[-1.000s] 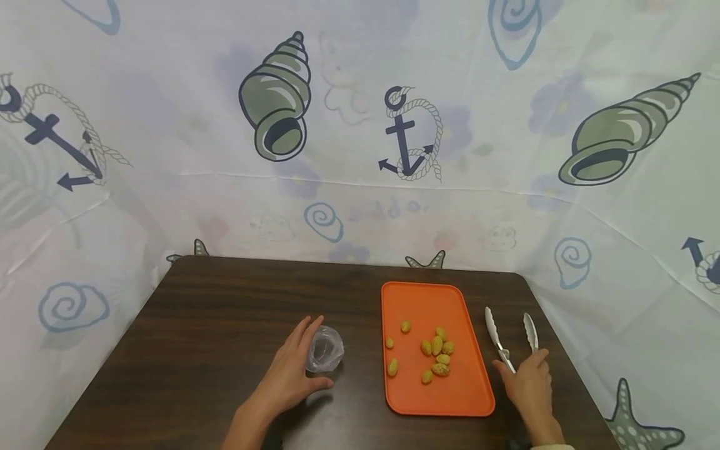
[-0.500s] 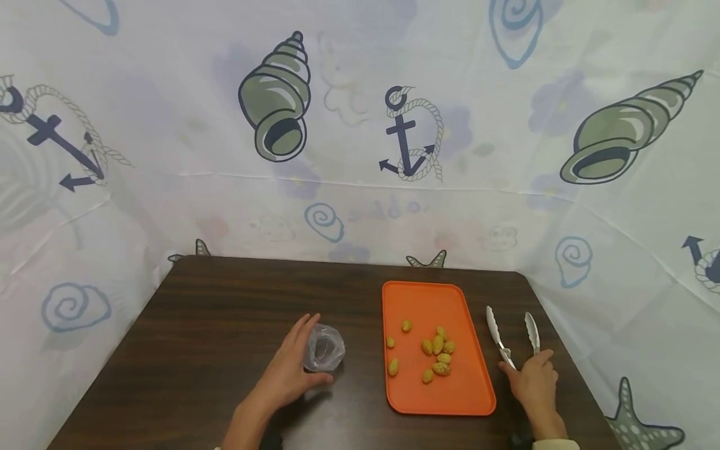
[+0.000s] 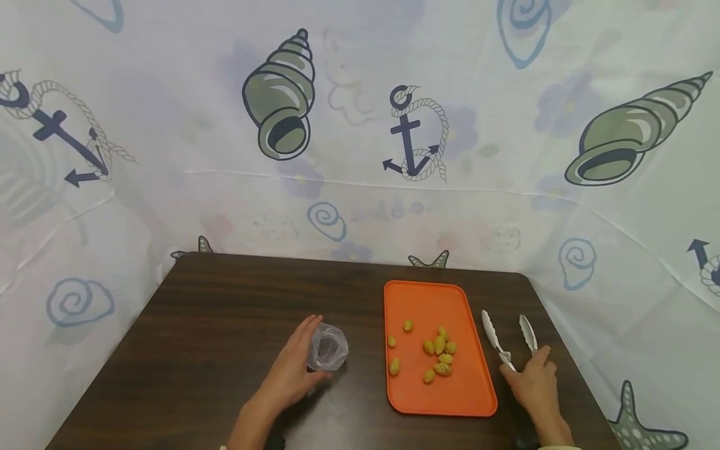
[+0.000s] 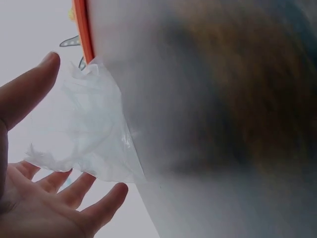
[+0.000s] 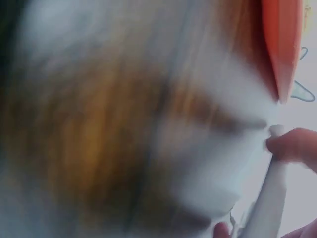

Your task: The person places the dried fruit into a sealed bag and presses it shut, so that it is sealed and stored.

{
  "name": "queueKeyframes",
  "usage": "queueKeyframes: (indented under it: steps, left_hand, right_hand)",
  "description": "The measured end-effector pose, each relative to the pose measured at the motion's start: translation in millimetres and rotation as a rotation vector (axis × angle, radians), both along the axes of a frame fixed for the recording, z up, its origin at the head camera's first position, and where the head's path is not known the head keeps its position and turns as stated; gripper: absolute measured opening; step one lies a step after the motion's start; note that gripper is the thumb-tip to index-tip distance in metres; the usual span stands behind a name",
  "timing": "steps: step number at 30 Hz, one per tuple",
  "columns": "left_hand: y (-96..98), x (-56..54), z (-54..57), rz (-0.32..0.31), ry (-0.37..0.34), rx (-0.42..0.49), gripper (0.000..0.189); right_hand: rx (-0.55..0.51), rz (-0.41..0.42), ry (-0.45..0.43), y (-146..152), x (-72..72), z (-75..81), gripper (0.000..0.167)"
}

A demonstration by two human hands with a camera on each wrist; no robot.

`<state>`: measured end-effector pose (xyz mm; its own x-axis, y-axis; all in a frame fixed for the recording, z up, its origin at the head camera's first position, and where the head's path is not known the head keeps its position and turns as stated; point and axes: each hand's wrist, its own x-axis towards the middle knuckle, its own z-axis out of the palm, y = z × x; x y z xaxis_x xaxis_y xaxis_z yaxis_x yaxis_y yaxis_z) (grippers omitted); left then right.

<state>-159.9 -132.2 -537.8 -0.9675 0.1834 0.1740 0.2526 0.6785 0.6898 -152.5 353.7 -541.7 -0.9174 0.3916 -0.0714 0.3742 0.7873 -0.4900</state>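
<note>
In the head view, a small clear plastic bag (image 3: 328, 349) stands on the dark table with a round, open mouth. My left hand (image 3: 288, 372) curves loosely beside it. The left wrist view shows the bag (image 4: 89, 119) between my spread thumb and fingers; the fingertips are right at one side, the thumb stands apart. At the right, my right hand (image 3: 534, 382) holds metal tongs (image 3: 491, 331) by the handle end, their two arms spread and pointing away from me. My thumb lies on a tongs arm (image 5: 267, 206) in the right wrist view.
Between my hands lies an orange tray (image 3: 416, 397) bearing several small yellow-green oval fruits (image 3: 439, 345), mostly clustered toward its right side. The brown wooden table (image 3: 225, 312) ends against a patterned curtain (image 3: 360, 144) at the back and sides.
The tongs and my right hand shift slightly, with the tongs' tips moving a little left, closer to the tray. My left hand and the plastic bag stay nearly in place.
</note>
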Motion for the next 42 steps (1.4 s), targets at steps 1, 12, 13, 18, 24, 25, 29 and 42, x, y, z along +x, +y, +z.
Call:
queueKeyframes:
  steps: [1, 12, 13, 18, 24, 25, 29, 42]
  left_hand:
    - [0.8, 0.1, -0.5, 0.000, 0.014, -0.002, 0.114]
    - [5.8, 2.6, 0.3, 0.036, 0.019, -0.008, 0.113]
    - [5.8, 2.8, 0.7, 0.035, 0.010, -0.007, 0.116]
    - [5.6, 2.7, 1.0, 0.026, -0.033, -0.002, 0.126]
    - [4.8, 1.4, 1.0, 0.021, -0.010, -0.005, 0.119]
    - [4.7, 1.2, 0.6, 0.021, 0.001, -0.002, 0.118]
    - [4.2, 0.6, -0.7, 0.014, 0.025, 0.022, 0.115]
    - [2.7, 2.8, -0.6, 0.009, -0.008, 0.044, 0.114]
  right_hand:
    - [-0.007, 0.000, 0.001, 0, 0.7, -0.3, 0.117]
    - [-0.016, -0.037, -0.039, -6, 10.3, 4.4, 0.139]
    - [-0.015, -0.038, -0.034, -6, 11.1, 4.9, 0.140]
    - [-0.018, -0.037, 0.024, -11, 13.9, 10.0, 0.138]
    - [-0.038, -0.009, 0.014, -22, 20.5, 23.9, 0.137]
    - [-0.042, -0.004, 0.011, -25, 22.5, 26.2, 0.136]
    - [-0.067, 0.023, 0.023, -38, 29.0, 37.2, 0.132]
    - [-0.061, 0.047, 0.053, -54, 34.3, 48.5, 0.128]
